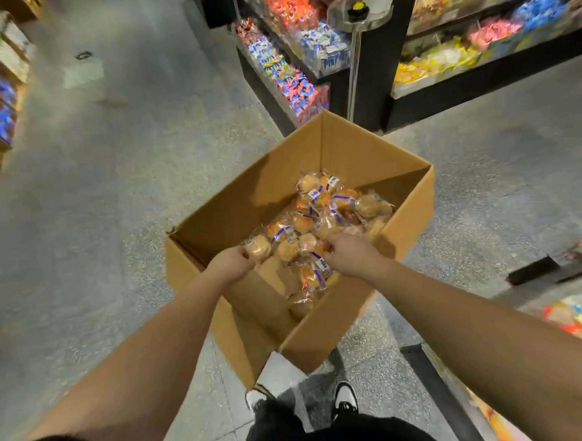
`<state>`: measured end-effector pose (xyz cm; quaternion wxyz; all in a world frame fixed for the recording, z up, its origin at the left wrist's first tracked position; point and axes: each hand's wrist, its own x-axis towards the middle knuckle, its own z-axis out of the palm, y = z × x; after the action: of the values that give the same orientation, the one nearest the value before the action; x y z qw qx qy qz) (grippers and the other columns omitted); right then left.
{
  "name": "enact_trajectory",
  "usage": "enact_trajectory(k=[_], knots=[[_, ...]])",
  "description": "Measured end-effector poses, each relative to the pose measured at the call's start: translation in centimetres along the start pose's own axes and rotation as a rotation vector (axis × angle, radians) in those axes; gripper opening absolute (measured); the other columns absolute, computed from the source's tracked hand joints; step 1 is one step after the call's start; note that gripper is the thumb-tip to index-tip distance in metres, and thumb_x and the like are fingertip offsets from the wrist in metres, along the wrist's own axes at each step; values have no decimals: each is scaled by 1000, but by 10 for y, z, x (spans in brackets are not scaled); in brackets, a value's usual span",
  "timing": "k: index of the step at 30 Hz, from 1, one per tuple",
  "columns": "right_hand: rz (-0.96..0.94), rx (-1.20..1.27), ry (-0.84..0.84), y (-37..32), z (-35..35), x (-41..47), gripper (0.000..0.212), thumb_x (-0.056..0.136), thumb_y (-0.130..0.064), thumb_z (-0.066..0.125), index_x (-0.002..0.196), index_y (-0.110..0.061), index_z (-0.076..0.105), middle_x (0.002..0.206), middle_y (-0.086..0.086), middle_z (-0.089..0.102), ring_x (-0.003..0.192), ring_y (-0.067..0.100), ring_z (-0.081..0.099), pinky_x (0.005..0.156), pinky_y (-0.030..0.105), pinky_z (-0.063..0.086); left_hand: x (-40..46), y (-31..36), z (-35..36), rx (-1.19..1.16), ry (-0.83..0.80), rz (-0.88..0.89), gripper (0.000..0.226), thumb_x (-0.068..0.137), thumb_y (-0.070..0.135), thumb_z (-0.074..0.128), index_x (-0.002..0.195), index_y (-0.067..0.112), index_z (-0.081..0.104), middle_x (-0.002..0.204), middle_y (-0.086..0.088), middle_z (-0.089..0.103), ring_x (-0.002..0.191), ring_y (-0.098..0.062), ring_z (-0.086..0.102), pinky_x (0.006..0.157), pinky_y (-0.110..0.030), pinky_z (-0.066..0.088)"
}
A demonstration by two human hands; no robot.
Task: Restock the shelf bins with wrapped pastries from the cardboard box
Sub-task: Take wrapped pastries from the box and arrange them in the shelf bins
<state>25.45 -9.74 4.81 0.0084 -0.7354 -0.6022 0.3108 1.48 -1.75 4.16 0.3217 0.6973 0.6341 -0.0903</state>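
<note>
Here, an open cardboard box (pixel 275 194) is seen standing on the speckled floor (pixel 114 168), with a heap of wrapped pastries (pixel 319 219) lying inside it. One pastry (pixel 258 246) is gripped by the left hand (pixel 231 264) above the near left part of the box. The right hand (pixel 349 254) is curled into the pile, and pastries appear to be grasped by it. Shelf bins (pixel 292 63) of coloured sweets are seen beyond the box.
</note>
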Motion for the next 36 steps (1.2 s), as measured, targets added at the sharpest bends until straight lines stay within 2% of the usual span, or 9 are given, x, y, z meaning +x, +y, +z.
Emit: enact_trajectory(k=[4, 7, 9, 13, 18, 21, 24, 29, 36], knots=[[90, -48, -20, -12, 17, 54, 18, 100, -23, 48, 113, -16, 59, 99, 3, 60, 82, 18, 54, 71, 28, 33, 66, -12, -5, 31, -93, -19, 32, 91, 20, 62, 120, 7, 60, 108, -11, 63, 99, -30, 60, 72, -29, 43], [109, -204, -63, -14, 44, 92, 24, 95, -13, 46, 115, -14, 61, 112, 4, 60, 95, 23, 60, 70, 35, 50, 116, -18, -3, 150, -174, 50, 36, 93, 18, 57, 126, 4, 57, 126, -17, 59, 113, -33, 58, 82, -33, 44], [64, -342, -111, -14, 67, 116, 37, 92, -9, 46, 125, -16, 62, 121, 4, 60, 104, 24, 60, 78, 37, 53, 150, -25, 4, 227, -235, 81, 40, 95, 21, 57, 132, 6, 55, 132, -16, 56, 118, -32, 56, 90, -34, 45], [-45, -437, -229, -24, 95, 160, 41, 102, -13, 38, 142, -16, 50, 147, 7, 43, 135, 28, 40, 104, 41, 42, 203, -40, 20, 278, -341, 96, 46, 95, 25, 57, 138, 12, 52, 137, -12, 54, 122, -29, 54, 95, -33, 45], [-46, -557, -315, -27, 132, 201, 47, 103, -17, 42, 150, -17, 38, 160, 10, 23, 148, 29, 19, 111, 41, 31, 281, -65, 72, 325, -403, 5, 62, 84, 34, 48, 145, 25, 41, 149, -8, 41, 132, -33, 39, 105, -45, 39], [-79, -615, -349, -23, 150, 225, 59, 103, -18, 44, 157, -19, 21, 167, 8, 1, 153, 30, 2, 121, 44, 18, 287, -49, 75, 399, -382, 13, 66, 89, 17, 50, 151, 21, 29, 156, -9, 23, 140, -34, 26, 111, -48, 33], [-79, -659, -360, -14, 170, 246, 68, 103, -23, 47, 159, -22, 8, 167, 5, -6, 153, 29, -6, 122, 48, 6, 293, -37, 84, 453, -406, 64, 80, 87, 9, 55, 156, 20, 15, 160, -6, 9, 144, -33, 16, 116, -48, 27], [-36, -658, -337, -3, 182, 266, 81, 99, -27, 55, 159, -23, 1, 167, 5, -11, 153, 30, -9, 121, 51, 3, 304, -48, 107, 330, -450, -108, 85, 89, 24, 58, 157, 21, 7, 159, -7, 11, 143, -32, 17, 113, -41, 26], [28, -567, -226, -6, 190, 282, 85, 93, -20, 63, 158, -20, 7, 166, 9, 4, 150, 35, 10, 118, 51, 16, 306, -67, 128, -106, -323, -537, 85, 86, 62, 56, 151, 18, 24, 154, -13, 21, 138, -36, 28, 110, -47, 31]])
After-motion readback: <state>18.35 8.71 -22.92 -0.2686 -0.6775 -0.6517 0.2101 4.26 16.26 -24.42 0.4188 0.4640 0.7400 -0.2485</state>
